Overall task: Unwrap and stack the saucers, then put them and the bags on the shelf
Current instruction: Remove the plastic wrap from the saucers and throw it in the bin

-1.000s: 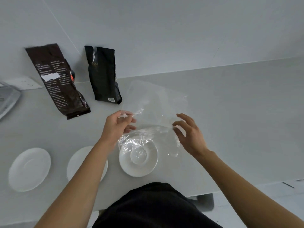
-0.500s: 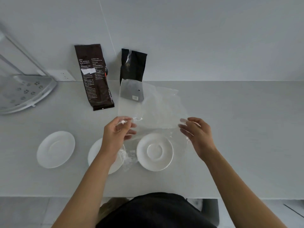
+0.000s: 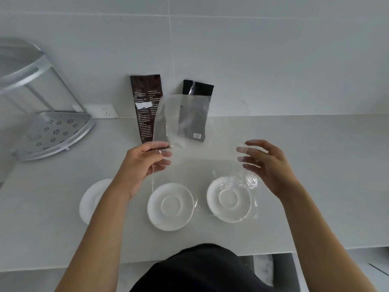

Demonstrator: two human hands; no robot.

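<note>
Left hand (image 3: 143,165) pinches a clear plastic wrap (image 3: 189,131) at centre frame; right hand (image 3: 267,165) spread open beside it. Three white saucers (image 3: 170,206) lie on the bench (image 3: 315,186); two dark bags (image 3: 145,106) behind; metal shelf (image 3: 52,133) upper left.

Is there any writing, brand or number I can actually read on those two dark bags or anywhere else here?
Nothing can be quoted; no text here is legible.
Brown bag: columns of small white print, too blurred to read, plus a blank white patch.
Black bag: a small white barcode label, digits too small to read.
Wall socket: no lettering visible.
Saucers, shelf, plastic wrap: no markings.
</note>
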